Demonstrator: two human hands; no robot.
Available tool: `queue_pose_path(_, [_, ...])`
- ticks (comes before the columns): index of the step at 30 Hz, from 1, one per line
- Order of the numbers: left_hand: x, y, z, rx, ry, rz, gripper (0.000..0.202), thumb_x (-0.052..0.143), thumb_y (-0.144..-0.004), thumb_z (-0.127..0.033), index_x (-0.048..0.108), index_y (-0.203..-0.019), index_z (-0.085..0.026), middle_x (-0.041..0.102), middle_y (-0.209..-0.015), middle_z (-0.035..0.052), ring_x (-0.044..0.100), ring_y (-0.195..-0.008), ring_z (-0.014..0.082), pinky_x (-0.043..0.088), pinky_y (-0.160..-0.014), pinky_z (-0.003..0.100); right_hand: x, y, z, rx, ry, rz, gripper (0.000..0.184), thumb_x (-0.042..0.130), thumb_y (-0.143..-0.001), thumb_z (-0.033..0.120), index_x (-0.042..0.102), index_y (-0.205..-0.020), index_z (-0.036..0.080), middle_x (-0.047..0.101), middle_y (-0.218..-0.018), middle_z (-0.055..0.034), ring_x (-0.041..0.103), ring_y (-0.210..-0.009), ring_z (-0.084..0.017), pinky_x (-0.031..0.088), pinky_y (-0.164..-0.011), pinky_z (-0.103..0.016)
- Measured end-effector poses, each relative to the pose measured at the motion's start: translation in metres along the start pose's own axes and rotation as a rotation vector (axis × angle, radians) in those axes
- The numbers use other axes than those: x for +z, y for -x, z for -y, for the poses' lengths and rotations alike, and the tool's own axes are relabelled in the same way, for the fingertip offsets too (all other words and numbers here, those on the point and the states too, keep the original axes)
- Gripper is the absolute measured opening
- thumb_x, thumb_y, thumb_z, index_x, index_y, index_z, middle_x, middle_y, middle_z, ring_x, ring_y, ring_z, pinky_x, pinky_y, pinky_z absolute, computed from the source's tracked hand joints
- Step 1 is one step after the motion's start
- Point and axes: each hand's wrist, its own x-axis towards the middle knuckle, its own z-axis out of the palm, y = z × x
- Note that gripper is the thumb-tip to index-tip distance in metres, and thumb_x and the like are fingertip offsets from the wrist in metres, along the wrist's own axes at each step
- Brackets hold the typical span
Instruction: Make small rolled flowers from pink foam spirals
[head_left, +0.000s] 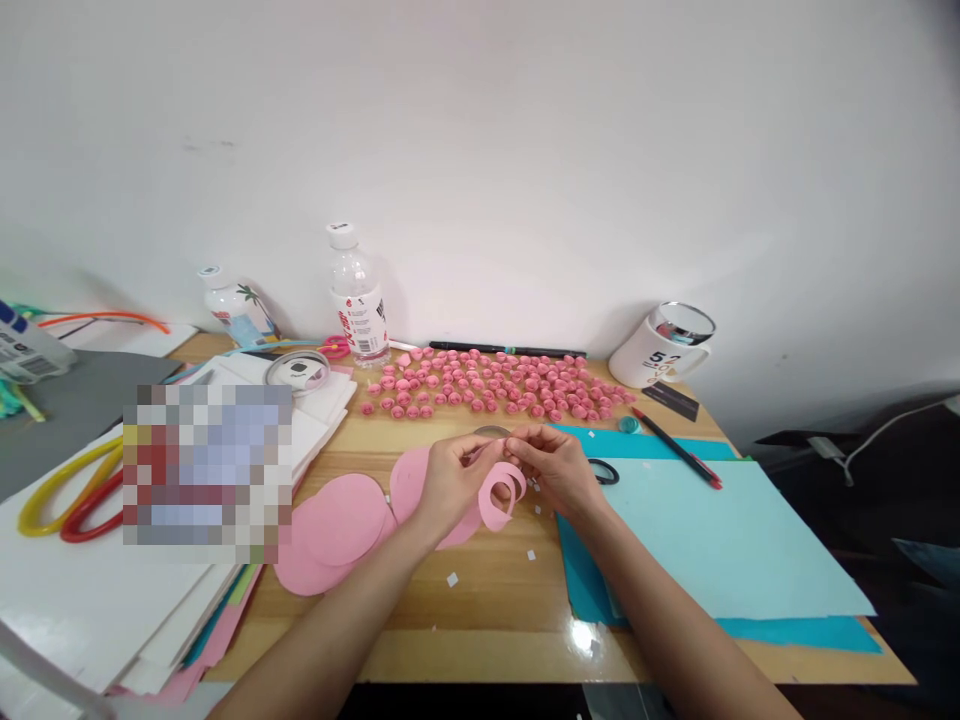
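Over the middle of the wooden table, my left hand (463, 477) and my right hand (553, 466) meet fingertip to fingertip. Both are closed on a pink spiral paper strip (495, 500), whose curled tail hangs below the fingers. The pinched end is hidden between the fingertips. Beneath and left of my left hand lie several pink paper circles (341, 520), overlapping. Just behind the hands, a round roll (491, 432) shows in part. Many small rolled pink paper roses (517, 385) spread across the table beyond them.
Light blue sheets (720, 540) lie on the right, with a pen (679, 450) and black scissors handle (604, 471). A white mug (649, 350) and a water bottle (360, 310) stand near the wall. Stacked paper (75, 600) with yellow-red loops (71, 490) covers the left.
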Motion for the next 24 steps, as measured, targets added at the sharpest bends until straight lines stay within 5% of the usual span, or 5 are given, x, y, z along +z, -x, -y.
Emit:
queue_pose_path(8, [-0.0032,-0.0022,-0.0039,-0.167,0.267,0.048,0.025,0.064,-0.070,-0.037,0.064,-0.066,-0.013,0.064,-0.056,0.0021,0.057,-0.043,0.0121,0.044,-0.042,0.022,-0.0020,-0.0012,0.0014,0.036,-0.027,0.043,0.023,0.076,-0.060,0.029,0.070,-0.077,0.016,0.069,-0.069,-0.0038,0.060,-0.058,-0.013,0.046,-0.054,-0.024])
queue_pose_path(24, [-0.0021,-0.0012,-0.0055,-0.218,0.302,0.145,0.021,0.063,-0.071,-0.033,0.062,-0.070,-0.012,0.061,-0.052,0.0007,0.057,-0.037,0.0137,0.046,-0.034,0.023,-0.0022,-0.0012,-0.0025,-0.039,-0.020,0.039,0.016,0.077,-0.058,0.026,0.067,-0.065,0.017,0.062,-0.054,0.0022,0.054,-0.048,-0.008,0.041,-0.048,-0.021])
